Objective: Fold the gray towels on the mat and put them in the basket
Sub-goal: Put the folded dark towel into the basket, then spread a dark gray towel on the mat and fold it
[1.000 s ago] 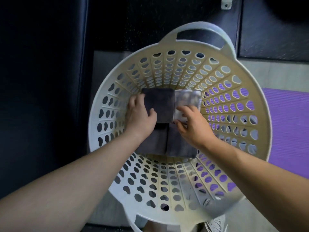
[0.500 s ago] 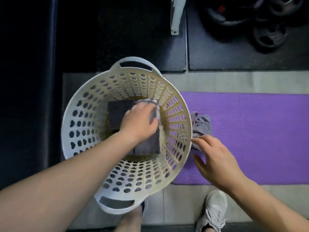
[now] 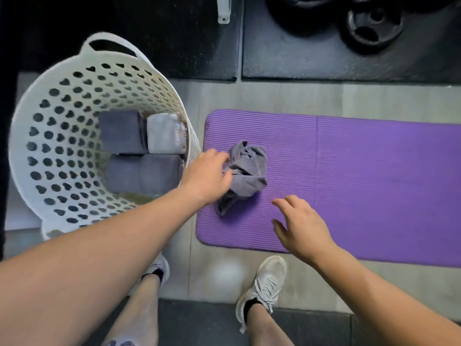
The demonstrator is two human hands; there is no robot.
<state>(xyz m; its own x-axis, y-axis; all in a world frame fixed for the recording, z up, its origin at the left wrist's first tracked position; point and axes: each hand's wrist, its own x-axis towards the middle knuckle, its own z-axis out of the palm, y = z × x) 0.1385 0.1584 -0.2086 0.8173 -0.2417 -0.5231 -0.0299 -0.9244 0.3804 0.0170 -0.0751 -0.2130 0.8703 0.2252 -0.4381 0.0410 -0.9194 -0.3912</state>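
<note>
A crumpled gray towel (image 3: 247, 171) lies on the left part of the purple mat (image 3: 361, 186). My left hand (image 3: 207, 178) reaches across from the basket side, and its fingers and thumb pinch the towel's left edge. Hovering over the mat just below and right of the towel, my right hand (image 3: 299, 226) has spread fingers and holds nothing. The white perforated basket (image 3: 50, 136) stands left of the mat. In it lie folded towels: a dark gray one (image 3: 122, 132), a light gray one (image 3: 164, 133) and dark gray ones (image 3: 142, 174) in front.
Black weight plates (image 3: 371, 28) lie on dark floor mats beyond the purple mat. A white bracket (image 3: 223, 11) hangs at the top centre. My two gray shoes (image 3: 264, 283) (image 3: 157, 268) stand on the tiled floor just before the mat and basket.
Both hands left the folded towels in the basket. The view swung right to the mat. My left hand crossed over the rim to the crumpled towel, and my right hand moved out over the mat.
</note>
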